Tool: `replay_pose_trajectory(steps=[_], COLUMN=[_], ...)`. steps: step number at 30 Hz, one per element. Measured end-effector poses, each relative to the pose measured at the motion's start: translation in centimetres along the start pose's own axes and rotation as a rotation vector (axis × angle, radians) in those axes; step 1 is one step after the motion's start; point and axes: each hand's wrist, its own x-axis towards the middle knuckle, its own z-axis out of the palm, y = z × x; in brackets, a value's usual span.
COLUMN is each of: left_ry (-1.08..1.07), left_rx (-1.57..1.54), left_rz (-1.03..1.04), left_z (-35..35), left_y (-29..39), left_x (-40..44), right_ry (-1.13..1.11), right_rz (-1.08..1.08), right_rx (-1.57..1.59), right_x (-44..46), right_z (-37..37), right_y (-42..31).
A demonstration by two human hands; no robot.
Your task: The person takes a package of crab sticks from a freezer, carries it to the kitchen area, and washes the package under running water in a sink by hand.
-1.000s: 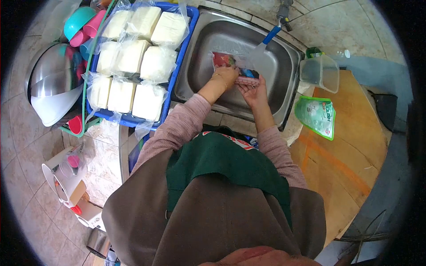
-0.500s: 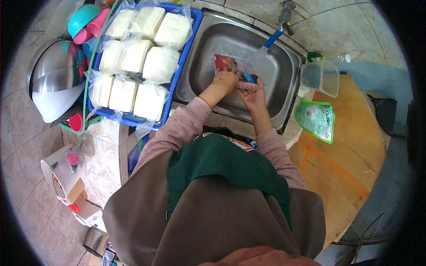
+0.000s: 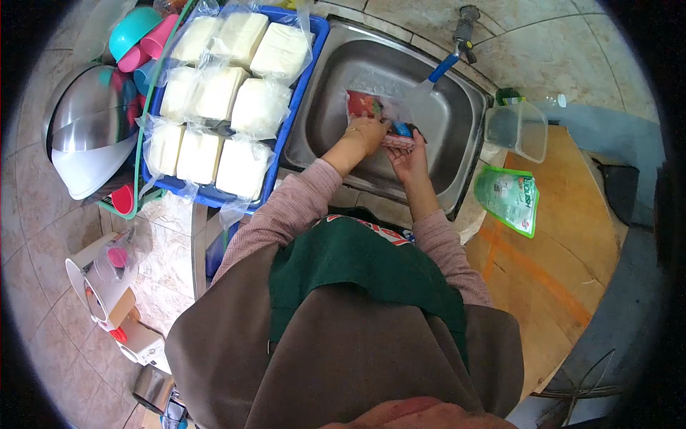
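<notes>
A plastic food package (image 3: pixel 362 104), red at one end with clear film, blue print and a pinkish row along its lower edge, is held over the sink (image 3: pixel 336 68). My left hand (image 3: pixel 366 134) grips it from the left, fingers curled over its near side. From below and to the right, my right hand (image 3: pixel 409 159) supports it, with fingertips at the blue part. Water from the faucet (image 3: pixel 444 66) runs down close behind the package. What lies under my fingers is hidden, and the exact contents are too small to read.
Left of the sink stands a blue crate (image 3: pixel 275 168) of bagged white blocks (image 3: pixel 243 168). Beyond it are a metal bowl (image 3: pixel 86 107) and coloured cups. On the right are a clear plastic container (image 3: pixel 516 129), a green pouch (image 3: pixel 507 196) and a brown board (image 3: pixel 550 279).
Both hands stay on the package, which has shifted very slightly in the sink. The rest of the scene sits a little differently with a small camera movement.
</notes>
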Motion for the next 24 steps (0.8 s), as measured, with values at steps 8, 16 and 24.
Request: replay_pose_trajectory(steps=[8, 16, 24], left_ry=[-0.028, -0.017, -0.039], left_rx=[-0.116, -0.133, -0.124], left_rz=[0.042, -0.057, -0.176], left_z=[1.0, 1.4, 0.7], left_y=[-0.7, 0.0, 0.0], left_x=[0.6, -1.2, -1.7], right_ry=[-0.051, -0.050, 0.010], right_rz=[-0.020, -0.042, 0.006], right_rx=[0.112, 0.214, 0.165], right_x=[0.2, 1.3, 2.8], right_z=[0.9, -0.1, 1.4], right_y=[-0.3, 0.7, 0.3])
